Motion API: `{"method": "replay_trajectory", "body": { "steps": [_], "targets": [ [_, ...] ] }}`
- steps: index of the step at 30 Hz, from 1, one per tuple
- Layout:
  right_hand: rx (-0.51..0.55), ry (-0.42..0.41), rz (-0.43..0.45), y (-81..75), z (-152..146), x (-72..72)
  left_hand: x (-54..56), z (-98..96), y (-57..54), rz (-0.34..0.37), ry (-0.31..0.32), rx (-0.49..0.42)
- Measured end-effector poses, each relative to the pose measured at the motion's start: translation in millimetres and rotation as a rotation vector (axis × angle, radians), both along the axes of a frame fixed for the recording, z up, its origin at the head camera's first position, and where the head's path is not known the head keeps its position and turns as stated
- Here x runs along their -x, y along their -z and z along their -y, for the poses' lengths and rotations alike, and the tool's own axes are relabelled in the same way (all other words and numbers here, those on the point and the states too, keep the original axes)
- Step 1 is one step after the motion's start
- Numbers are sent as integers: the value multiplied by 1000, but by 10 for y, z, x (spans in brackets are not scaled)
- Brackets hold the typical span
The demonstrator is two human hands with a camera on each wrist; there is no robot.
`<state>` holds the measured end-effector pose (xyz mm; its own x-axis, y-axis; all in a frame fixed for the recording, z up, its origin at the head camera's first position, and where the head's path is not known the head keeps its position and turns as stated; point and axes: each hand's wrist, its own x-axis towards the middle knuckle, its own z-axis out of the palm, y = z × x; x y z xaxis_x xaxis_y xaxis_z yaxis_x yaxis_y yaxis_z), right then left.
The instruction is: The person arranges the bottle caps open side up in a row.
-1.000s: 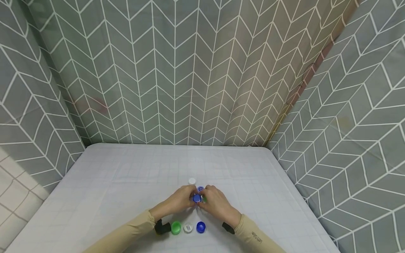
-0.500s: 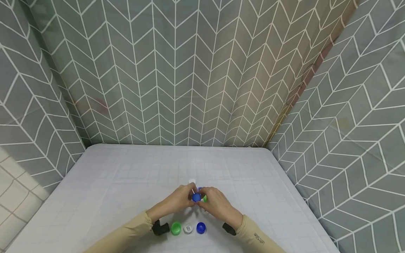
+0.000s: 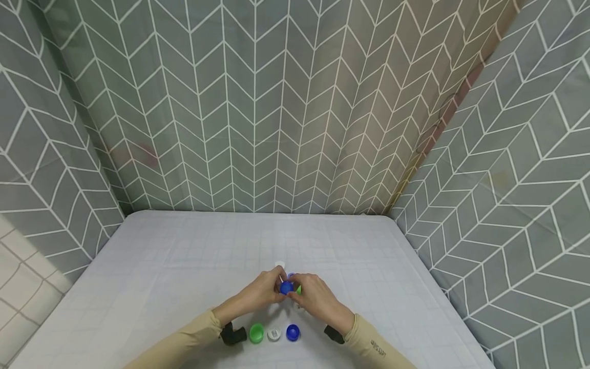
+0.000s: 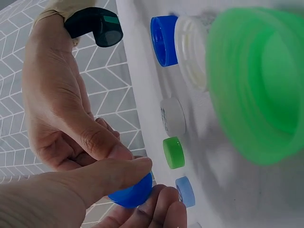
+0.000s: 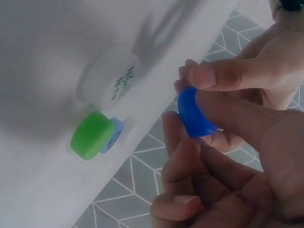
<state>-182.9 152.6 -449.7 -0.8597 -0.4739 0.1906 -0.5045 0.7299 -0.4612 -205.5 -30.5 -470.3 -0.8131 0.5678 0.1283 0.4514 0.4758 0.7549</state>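
Both hands meet over the table around one blue bottle cap point(image 3: 286, 287). My left hand point(image 3: 264, 289) pinches its left side, and my right hand point(image 3: 317, 296) grips it from the right. Close up in the left wrist view, the blue cap point(image 4: 130, 192) sits between the left thumb and fingers. Seen from the right wrist, thumbs and fingers of both hands surround the blue cap point(image 5: 194, 113), hiding part of it. Just beyond the hands lie a green cap point(image 5: 92, 136), a light blue cap point(image 5: 113, 135) and a larger white cap point(image 5: 112, 78).
Nearer the person, a green cap point(image 3: 256, 333), a white cap point(image 3: 274, 334) and a dark blue cap point(image 3: 292, 332) stand in a row on the white table point(image 3: 193, 241). Another white cap point(image 3: 279, 264) lies past the hands. Patterned grey curtains point(image 3: 253, 128) enclose the table.
The blue cap has been tilted between the fingers, so its rounded blue surface now faces the head camera. Both hands have shifted only slightly; the caps on the table stay put.
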Motion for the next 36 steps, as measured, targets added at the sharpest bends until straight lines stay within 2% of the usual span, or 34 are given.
{"method": "replay_trajectory", "body": {
  "steps": [11, 24, 36],
  "targets": [
    [-13, 15, -21, -14, -16, 8, 0, 22, -17, 14, -35, -19],
    [2, 24, -49, -25, -25, 27, 7, 39, -17, 31, -25, -45],
    [8, 5, -17, -6, -31, 20, 11, 55, -28, 21, -19, -50]
  ]
}}
